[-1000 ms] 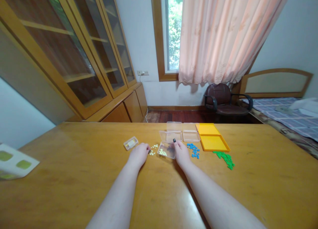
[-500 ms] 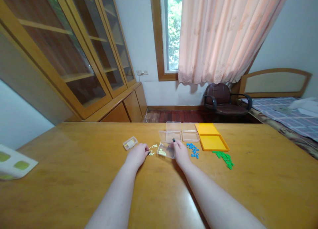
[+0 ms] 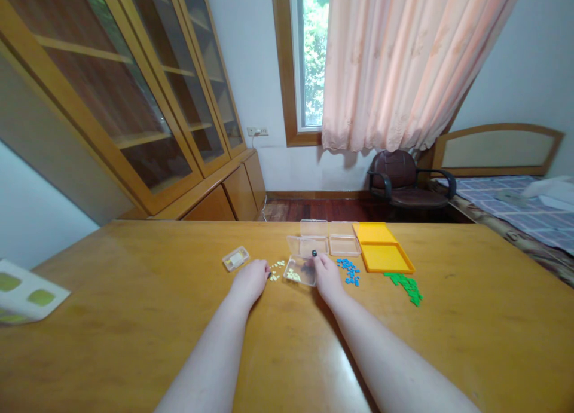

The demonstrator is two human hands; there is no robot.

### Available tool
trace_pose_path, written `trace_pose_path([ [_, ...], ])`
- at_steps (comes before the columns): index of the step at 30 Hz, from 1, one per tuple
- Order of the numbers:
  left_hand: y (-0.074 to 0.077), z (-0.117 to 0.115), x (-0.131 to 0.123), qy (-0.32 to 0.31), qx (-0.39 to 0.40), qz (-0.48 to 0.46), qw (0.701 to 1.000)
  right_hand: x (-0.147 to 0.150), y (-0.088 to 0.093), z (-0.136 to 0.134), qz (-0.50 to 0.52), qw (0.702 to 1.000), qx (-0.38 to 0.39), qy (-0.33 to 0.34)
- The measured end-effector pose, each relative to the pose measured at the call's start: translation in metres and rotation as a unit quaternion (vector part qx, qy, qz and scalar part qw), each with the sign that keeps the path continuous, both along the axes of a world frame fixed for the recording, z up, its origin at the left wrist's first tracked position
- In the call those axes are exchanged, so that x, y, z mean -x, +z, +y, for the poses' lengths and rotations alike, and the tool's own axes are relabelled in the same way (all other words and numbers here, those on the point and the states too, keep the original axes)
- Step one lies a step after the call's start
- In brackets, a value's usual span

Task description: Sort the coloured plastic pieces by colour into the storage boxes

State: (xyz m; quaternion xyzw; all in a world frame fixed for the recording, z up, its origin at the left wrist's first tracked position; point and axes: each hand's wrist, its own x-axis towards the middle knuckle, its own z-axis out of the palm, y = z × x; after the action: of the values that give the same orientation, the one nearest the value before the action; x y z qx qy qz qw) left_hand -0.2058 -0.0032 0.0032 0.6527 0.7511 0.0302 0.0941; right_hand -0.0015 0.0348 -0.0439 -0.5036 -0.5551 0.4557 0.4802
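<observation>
Right hand fingers grip clear box; left hand fingers curled at yellow pieces left of box, grip unclear. Risk: nudged box likely spills contents.

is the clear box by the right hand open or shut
Open. The clear box has its lid tipped back behind it, and pale yellow pieces show in the uncovered base.

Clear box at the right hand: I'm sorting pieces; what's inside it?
In the clear box, pale yellow pieces lie at the left, beside a dark patch too small to identify. The right hand covers its right edge, hiding anything there.
</observation>
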Motion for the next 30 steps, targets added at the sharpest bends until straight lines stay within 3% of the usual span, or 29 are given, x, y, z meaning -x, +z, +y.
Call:
trace_pose_path([
  [3,0.008,-0.002,-0.008,-0.012,-0.068,-0.037,0.997,0.000,0.001,-0.001,0.006,1.000,-0.001,0.002],
  [7,0.014,-0.008,-0.027,-0.084,-0.177,-0.102,0.975,0.002,0.002,-0.002,0.022,1.000,-0.003,0.005],
  [10,0.014,-0.009,-0.033,-0.097,-0.156,-0.107,0.977,0.002,0.001,-0.002,0.036,0.999,0.003,0.008],
  [17,0.016,-0.009,-0.009,-0.071,-0.064,-0.028,0.995,0.000,-0.001,-0.001,0.021,1.000,-0.001,0.008],
  [21,0.012,-0.010,-0.008,-0.071,-0.004,-0.014,0.997,0.000,-0.001,-0.001,0.022,1.000,0.009,0.003],
  [30,0.000,-0.006,-0.011,-0.056,-0.005,-0.030,0.998,0.000,-0.002,0.000,0.008,1.000,-0.002,0.004],
])
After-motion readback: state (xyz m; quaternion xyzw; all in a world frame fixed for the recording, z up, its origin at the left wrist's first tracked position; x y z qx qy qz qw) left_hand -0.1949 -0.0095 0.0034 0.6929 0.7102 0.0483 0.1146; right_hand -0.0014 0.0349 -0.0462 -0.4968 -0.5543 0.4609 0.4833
